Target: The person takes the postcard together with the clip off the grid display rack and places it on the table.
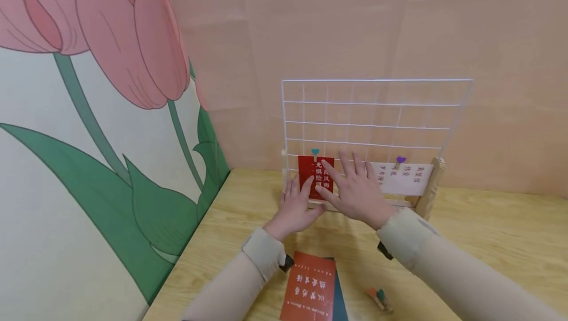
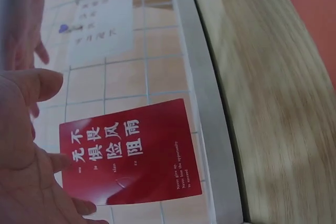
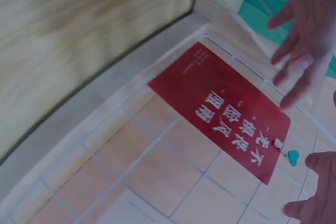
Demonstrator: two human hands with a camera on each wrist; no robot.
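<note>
Across the head view, table (image 1: pixel 497 257) extends right of the grid (image 1: pixel 377 80); red card (image 1: pixel 307 169) hangs low left, left hand (image 1: pixel 295 212) and right hand (image 1: pixel 361 195) at its sides, fingers spread, gripping nothing. Left wrist view: red card's lower edge just beside the rail (image 2: pixel 210 114); open grid squares separate it from white card (image 2: pixel 113 24). Right wrist view: right hand just off the red card; left-hand contact cannot be told.

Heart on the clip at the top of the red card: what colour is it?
Teal; the heart shows best in the right wrist view.
</note>
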